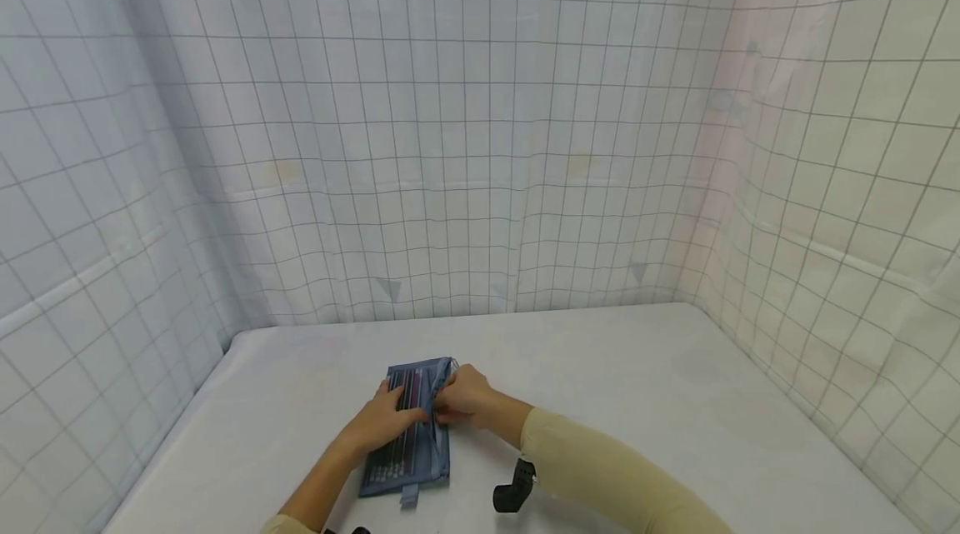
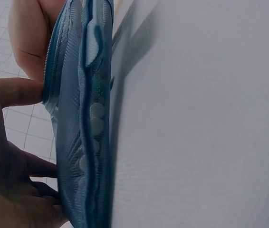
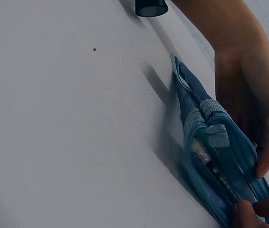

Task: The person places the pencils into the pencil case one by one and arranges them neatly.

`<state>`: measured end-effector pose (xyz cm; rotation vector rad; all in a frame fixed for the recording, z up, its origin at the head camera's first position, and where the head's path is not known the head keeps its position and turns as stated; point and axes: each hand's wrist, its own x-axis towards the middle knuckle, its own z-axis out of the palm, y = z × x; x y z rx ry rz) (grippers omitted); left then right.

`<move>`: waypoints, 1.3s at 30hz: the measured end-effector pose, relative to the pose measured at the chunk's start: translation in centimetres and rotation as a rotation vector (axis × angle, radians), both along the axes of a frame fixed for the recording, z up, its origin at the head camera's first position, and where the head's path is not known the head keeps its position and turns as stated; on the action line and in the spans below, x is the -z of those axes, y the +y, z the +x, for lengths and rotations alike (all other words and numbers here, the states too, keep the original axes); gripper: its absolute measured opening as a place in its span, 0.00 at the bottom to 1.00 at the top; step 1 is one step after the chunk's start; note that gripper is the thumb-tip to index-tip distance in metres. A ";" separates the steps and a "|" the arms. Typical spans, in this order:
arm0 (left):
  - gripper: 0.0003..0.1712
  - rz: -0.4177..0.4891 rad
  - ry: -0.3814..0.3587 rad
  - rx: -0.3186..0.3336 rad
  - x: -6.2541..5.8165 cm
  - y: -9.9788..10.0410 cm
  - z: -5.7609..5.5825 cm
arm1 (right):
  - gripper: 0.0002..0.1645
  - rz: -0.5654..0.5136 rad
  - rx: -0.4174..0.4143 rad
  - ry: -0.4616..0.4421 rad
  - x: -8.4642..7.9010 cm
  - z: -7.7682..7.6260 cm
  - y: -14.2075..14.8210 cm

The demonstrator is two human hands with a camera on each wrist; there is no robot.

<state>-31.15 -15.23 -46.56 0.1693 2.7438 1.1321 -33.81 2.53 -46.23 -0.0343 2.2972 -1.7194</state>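
A blue mesh zip pencil pouch (image 1: 442,459) lies on the white table, with several long, thin pencil-like sticks (image 1: 405,446) showing through its mesh. My left hand (image 1: 381,420) rests on its upper face, fingers spread and thumb reaching toward the zipped right side. At that side my right hand (image 1: 465,394) pinches the zipper edge between thumb and fingers. In the right wrist view the zipper mouth (image 3: 210,166) gapes, showing part of the contents; the right fingertips (image 3: 244,213) grip its edge. Rounded stick ends (image 2: 96,118) show through the mesh in the left wrist view.
The white table (image 1: 637,401) extends around the pouch. White grid-patterned curtains (image 1: 465,126) enclose the back and both sides. A black wrist-worn device (image 1: 513,488) hangs below the right forearm. A fabric tab (image 1: 409,496) sticks out from the pouch's near edge.
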 end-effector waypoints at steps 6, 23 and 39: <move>0.55 0.000 -0.001 0.000 -0.1 0.0 0.1 | 0.08 -0.084 -0.026 -0.046 0.0 0.0 -0.3; 0.62 -0.138 0.020 -0.005 0.1 0.1 -0.5 | 0.14 -0.078 -0.090 -0.054 -1.3 -0.9 3.3; 0.68 -0.326 0.140 0.001 0.6 1.7 -0.3 | 0.19 -0.045 -0.019 -0.006 -4.1 -0.5 9.7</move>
